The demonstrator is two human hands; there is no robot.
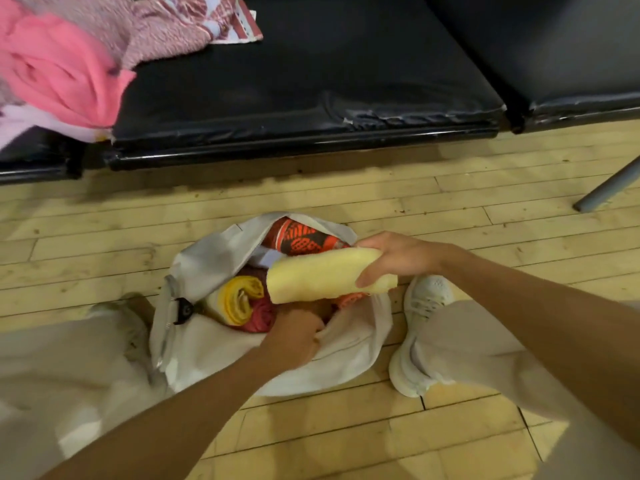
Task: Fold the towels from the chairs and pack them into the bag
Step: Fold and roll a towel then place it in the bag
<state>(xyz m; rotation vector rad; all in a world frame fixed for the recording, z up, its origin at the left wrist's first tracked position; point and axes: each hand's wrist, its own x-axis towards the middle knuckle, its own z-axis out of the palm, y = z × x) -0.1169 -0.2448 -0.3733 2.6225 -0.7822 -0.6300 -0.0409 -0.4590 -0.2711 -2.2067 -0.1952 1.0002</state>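
Observation:
A white bag [221, 251] lies open on the wooden floor between my feet. Inside it sit rolled towels: a yellow one [239, 299], a dark pink one [259, 317] and an orange-and-black patterned one [301, 237]. My right hand [398, 254] grips a pale yellow rolled towel [318, 275] and holds it just over the bag's mouth. My left hand [294, 336] reaches into the bag at its near rim, fingers curled round the white fabric edge. On the chair at the upper left lie a pink towel [59, 71] and a mauve one [145, 32].
Black padded chair seats [304, 81] run across the top of the view, with a second seat [554, 46] to the right. A grey metal chair leg [606, 188] slants down at the right. My white shoes [419, 334] flank the bag on the plank floor.

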